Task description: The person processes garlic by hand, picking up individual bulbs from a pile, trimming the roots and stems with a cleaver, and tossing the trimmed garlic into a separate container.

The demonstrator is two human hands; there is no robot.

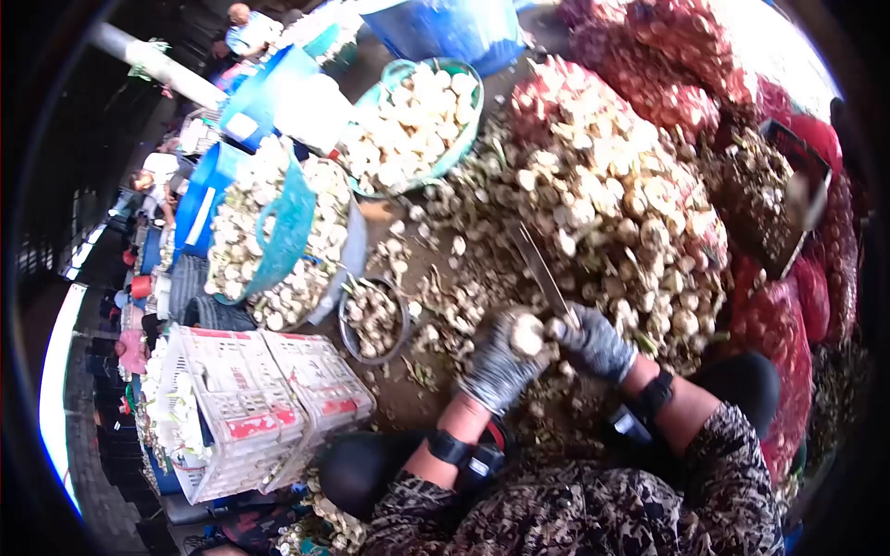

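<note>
Nearest: patterned sleeves and two dark knees of the person, seated low over the ground.

Left hand (501, 366): grey glove, dark band at the wrist, fingers closed around one garlic bulb (527, 335), held up in front of the knees.

Right hand (595, 345): grey glove, dark wrist band, closed on the handle of a knife (542, 271); the blade slants up and to the left, away from the body, its base just beside the held bulb.

Ground around the hands: loose bulbs, stalks and dry skins.

Left of the hands: small dark bowl (397, 347) with bulbs in it; beside it an upturned white plastic crate (269, 389).

Beyond the hands: large heap of garlic (612, 195), untrimmed, roots and stems on.

Right edge: red mesh sacks (788, 324), filled, stacked beside the heap.

Further left: round pan (352, 255) full of bulbs with a teal basket (283, 236) lying across it.

Further back: green tub (468, 125) piled with pale bulbs; blue containers (445, 28) behind it.

Far top left: another person, small and blurred.
</note>
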